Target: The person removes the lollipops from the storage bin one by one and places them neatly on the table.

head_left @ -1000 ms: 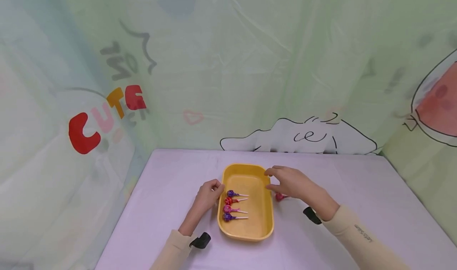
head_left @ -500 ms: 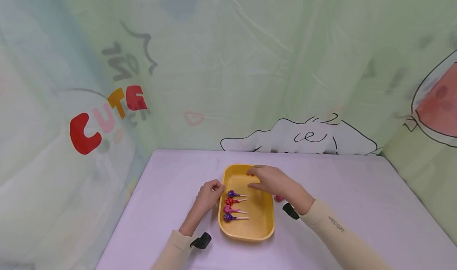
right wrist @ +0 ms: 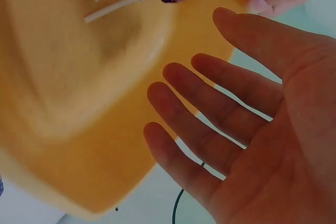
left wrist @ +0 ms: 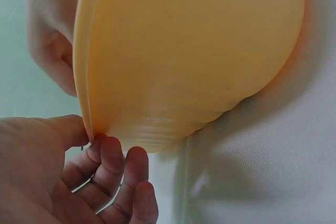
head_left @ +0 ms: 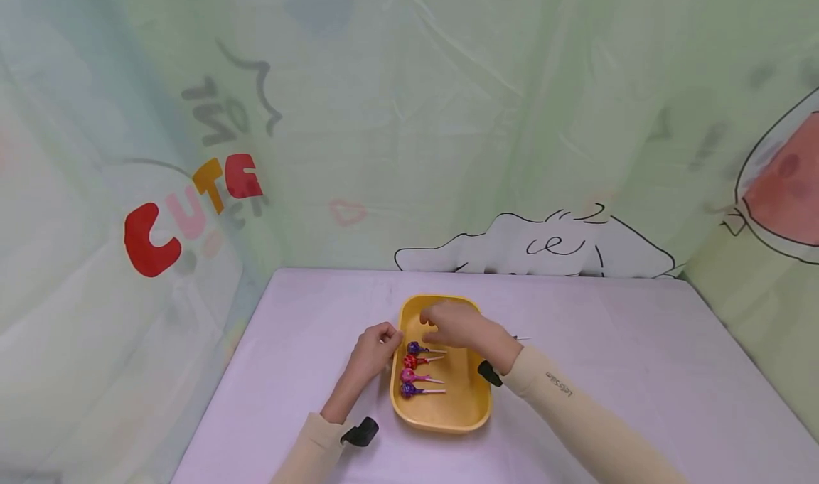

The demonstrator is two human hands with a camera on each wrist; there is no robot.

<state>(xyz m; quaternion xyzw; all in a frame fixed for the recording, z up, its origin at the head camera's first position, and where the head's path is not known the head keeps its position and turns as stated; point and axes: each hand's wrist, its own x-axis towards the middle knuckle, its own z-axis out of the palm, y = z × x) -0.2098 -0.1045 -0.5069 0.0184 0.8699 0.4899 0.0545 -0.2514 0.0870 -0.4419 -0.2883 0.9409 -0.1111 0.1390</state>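
Tray (head_left: 457,395) was on the table (head_left: 301,370), four pops (head_left: 410,361) rowed up along its left side, heads left, sticks right. Left hand (head_left: 375,349) pinched the tray at its left edge. Right hand (head_left: 456,324) was over the far end, fingers spread, holding nothing, near the far purple pop (head_left: 414,347). Another stick (head_left: 522,337) lay outside, right of the tray; its head was hidden behind the right arm (head_left: 504,347). My read: lining-up work. Doing it well called for a light, firm left pinch against tipping, right fingertips clear of the heads, and nudging one pop at a time.
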